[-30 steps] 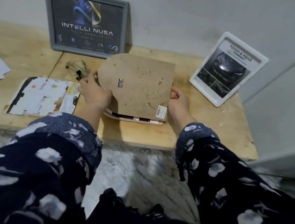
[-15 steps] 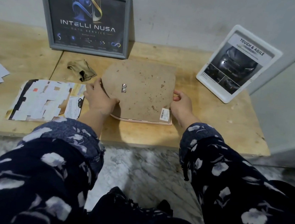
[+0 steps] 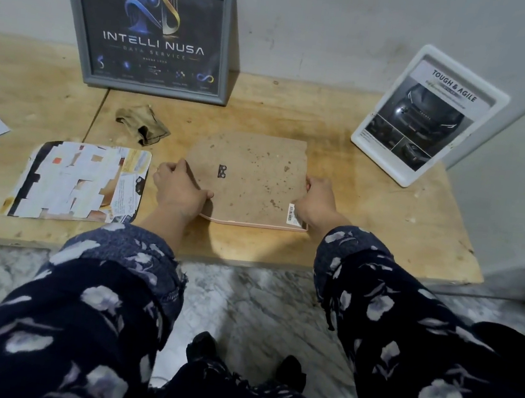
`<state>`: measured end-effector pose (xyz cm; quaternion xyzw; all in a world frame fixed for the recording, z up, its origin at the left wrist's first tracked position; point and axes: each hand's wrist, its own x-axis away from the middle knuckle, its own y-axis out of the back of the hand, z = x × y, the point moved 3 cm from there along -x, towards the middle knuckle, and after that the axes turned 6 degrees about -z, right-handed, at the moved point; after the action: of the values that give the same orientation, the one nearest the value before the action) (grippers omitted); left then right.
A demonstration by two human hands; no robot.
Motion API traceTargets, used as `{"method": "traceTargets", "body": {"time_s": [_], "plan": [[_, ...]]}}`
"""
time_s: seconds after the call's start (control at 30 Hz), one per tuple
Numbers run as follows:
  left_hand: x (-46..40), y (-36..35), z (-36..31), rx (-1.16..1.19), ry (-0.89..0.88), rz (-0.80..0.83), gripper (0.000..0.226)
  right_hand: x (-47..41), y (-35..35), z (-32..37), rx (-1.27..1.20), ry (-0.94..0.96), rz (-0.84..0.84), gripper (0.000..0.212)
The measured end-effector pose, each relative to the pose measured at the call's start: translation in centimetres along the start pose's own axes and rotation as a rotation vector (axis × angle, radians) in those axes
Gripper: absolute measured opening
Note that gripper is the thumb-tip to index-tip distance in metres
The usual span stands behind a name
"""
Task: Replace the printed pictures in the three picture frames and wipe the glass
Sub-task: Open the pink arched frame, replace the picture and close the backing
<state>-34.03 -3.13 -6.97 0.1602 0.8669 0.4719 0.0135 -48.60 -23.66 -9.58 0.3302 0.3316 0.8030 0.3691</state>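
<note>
Right at the near edge of the wooden bench [image 3: 364,244] there's a pink frame [image 3: 251,224] lying face down, with its brown backing board [image 3: 250,180] sitting on top. The left hand [image 3: 180,188] grips the board's left edge, thumb hooked over onto the board. The right hand [image 3: 318,202] grips the right edge, fingers curled around it, just above a little barcode sticker [image 3: 293,214]. There's a small black metal hanger [image 3: 222,171] on the board, closer to the left hand.

Left of the pink frame, an old printed picture [image 3: 81,181] lies flat, looking pretty scuffed and patchy. Behind and to the left of the frame is a crumpled cloth [image 3: 143,125], well apart from both hands.

Further back, a grey frame [image 3: 149,32] with a dark "INTELLI NUSA" print leans on the wall [image 3: 326,18], behind and left of the pink frame. Back right of it, a white frame [image 3: 430,117] with a "TOUGH & AGILE" car print stands tilted.
</note>
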Motion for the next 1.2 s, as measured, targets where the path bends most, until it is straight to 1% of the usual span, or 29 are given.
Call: {"method": "traceTargets", "body": {"time_s": [0.07,0.1,0.2,0.33,0.4,0.53,0.63,0.73,0.83,0.93,1.03,1.1,1.2], "plan": [[0.0,0.0,0.0,-0.032,-0.018,0.006,0.063,0.7,0.6,0.6,0.060,0.013,0.021,0.040],[0.0,-0.1,0.0,-0.055,-0.027,0.016,0.063,0.9,0.8,0.8,0.101,0.022,0.038,0.038],[-0.1,-0.1,0.1,-0.147,-0.062,0.055,0.064,1.4,1.2,1.2,0.225,0.056,0.052,0.036],[-0.6,0.1,-0.3,-0.328,-0.095,0.140,0.060,1.8,1.3,1.9,0.357,0.105,0.104,0.043],[-0.9,0.3,-0.7,-0.421,-0.109,0.174,0.061,1.7,1.6,2.2,0.423,0.114,0.106,0.038],[-1.3,0.7,-1.6,-0.592,-0.147,0.201,0.071,1.2,2.2,2.7,0.506,0.150,0.124,0.037],[-2.0,1.1,-2.2,-0.674,-0.212,0.203,0.078,1.0,2.9,3.5,0.607,0.221,0.089,0.031],[-2.8,1.1,-2.6,-0.715,-0.276,0.268,0.087,0.2,3.2,4.0,0.700,0.273,0.100,0.042],[-3.4,1.1,-3.1,-0.734,-0.283,0.336,0.092,-0.6,3.2,4.1,0.687,0.288,0.201,0.061],[-3.9,1.4,-4.2,-0.814,-0.362,0.351,0.088,-1.1,3.0,4.4,0.662,0.329,0.265,0.080],[-4.4,1.3,-5.0,-0.818,-0.407,0.402,0.099,-1.8,2.7,4.5,0.772,0.353,0.316,0.104],[-4.7,1.0,-5.3,-0.855,-0.412,0.443,0.105,-2.2,2.6,4.9,0.831,0.372,0.361,0.108],[-5.1,0.5,-5.7,-0.895,-0.424,0.460,0.105,-2.5,2.4,5.6,0.840,0.406,0.433,0.106]]}}
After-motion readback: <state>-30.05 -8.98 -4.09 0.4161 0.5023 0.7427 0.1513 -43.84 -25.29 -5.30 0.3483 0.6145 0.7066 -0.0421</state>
